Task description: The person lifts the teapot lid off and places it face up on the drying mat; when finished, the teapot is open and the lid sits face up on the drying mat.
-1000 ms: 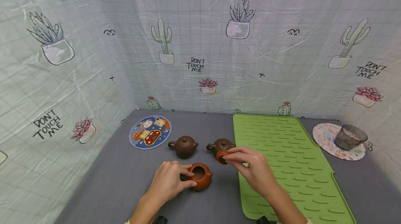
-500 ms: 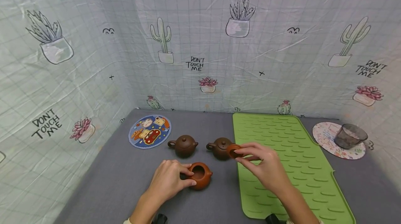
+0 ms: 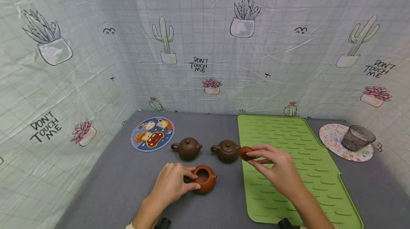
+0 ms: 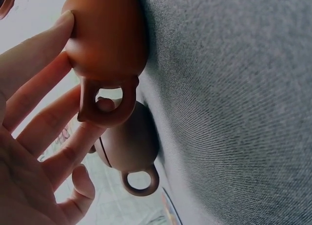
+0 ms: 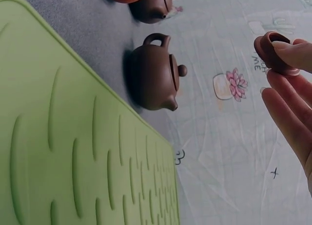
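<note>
An orange clay teapot (image 3: pixel 205 178) stands lidless on the grey table (image 3: pixel 128 186). My left hand (image 3: pixel 174 183) holds it by the handle side, thumb and fingers round the body (image 4: pixel 109 40). My right hand (image 3: pixel 275 166) pinches the small orange lid (image 3: pixel 246 153) above the left edge of the green mat (image 3: pixel 298 165), lid (image 5: pixel 273 50) seen between thumb and fingertips. Behind stand two dark brown teapots with lids on, one at the left (image 3: pixel 187 147) and one at the right (image 3: pixel 226 150), the latter (image 5: pixel 153 78) close to the lid.
A round cartoon coaster (image 3: pixel 152 134) lies at the back left. A floral coaster (image 3: pixel 333 140) at the back right carries a smoky glass cup (image 3: pixel 357 138). Printed plastic sheeting (image 3: pixel 205 43) walls in the table on three sides.
My right hand has carried the lid to the right, from in front of the right brown teapot to over the mat's edge. The left hand stays on the orange teapot.
</note>
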A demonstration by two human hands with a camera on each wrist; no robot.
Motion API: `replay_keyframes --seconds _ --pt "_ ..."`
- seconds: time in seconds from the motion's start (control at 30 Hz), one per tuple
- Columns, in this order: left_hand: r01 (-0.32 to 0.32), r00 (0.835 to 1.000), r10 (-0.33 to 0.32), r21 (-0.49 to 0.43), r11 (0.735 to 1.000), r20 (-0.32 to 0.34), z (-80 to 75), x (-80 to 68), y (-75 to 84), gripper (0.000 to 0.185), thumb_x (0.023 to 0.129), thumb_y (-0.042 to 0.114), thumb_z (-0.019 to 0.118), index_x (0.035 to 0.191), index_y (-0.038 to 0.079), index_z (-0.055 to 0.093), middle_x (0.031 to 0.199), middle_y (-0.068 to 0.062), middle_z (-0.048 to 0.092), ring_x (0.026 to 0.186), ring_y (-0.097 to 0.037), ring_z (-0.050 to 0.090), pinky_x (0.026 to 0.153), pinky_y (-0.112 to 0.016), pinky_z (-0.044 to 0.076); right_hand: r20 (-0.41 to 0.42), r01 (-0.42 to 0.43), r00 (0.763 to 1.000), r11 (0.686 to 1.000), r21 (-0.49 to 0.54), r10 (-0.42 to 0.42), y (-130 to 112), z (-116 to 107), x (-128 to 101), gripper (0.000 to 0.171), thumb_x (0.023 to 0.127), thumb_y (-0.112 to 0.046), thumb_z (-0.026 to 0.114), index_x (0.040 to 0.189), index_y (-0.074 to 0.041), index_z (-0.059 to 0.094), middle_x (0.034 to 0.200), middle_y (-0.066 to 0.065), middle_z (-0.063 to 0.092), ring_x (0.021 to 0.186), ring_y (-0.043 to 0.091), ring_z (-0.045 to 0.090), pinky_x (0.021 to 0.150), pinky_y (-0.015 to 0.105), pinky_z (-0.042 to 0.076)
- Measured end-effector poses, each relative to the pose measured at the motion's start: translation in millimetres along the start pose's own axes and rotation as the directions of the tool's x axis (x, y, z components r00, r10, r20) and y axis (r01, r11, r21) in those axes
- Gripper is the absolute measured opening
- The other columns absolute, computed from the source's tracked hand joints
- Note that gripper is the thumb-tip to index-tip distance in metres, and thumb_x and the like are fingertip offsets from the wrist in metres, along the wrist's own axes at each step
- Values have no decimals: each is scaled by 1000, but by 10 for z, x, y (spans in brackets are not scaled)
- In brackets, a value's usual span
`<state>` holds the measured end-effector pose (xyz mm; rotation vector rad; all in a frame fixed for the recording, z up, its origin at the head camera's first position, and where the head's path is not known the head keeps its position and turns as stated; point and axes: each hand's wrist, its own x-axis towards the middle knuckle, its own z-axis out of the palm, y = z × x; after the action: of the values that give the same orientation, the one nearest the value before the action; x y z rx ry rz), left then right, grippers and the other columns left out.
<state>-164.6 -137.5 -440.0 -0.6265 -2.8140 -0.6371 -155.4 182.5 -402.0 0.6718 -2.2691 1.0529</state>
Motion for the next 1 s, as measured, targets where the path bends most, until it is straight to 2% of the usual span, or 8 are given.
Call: replay_keyframes --seconds 0.3,0.53,1.0 --pt "14 1000 -14 -12 1000 15 0 6 -1 21 69 39 93 85 28 85 105 11 81 81 -8 69 77 -31 50 -2 -9 1000 1000 -19 9 47 -49 -86 38 70 9 87 97 -16 81 101 1 76 92 0 72 67 12 58" --pt "11 1000 -11 -18 1000 15 1 9 0 21 69 39 93 85 28 85 105 11 81 79 -8 68 76 -30 50 16 -52 998 996 -78 53 90 -85 -172 38 70 7 87 96 -20 80 102 -2 75 91 -2 71 66 11 57" --pt "8 1000 -7 -59 998 26 -7 20 -11 22 69 36 93 86 25 86 106 7 81 77 -11 68 65 -21 48 59 -42 997 997 -65 46 188 -63 -342 40 69 7 88 96 -22 79 100 -3 76 91 -4 71 66 13 58"
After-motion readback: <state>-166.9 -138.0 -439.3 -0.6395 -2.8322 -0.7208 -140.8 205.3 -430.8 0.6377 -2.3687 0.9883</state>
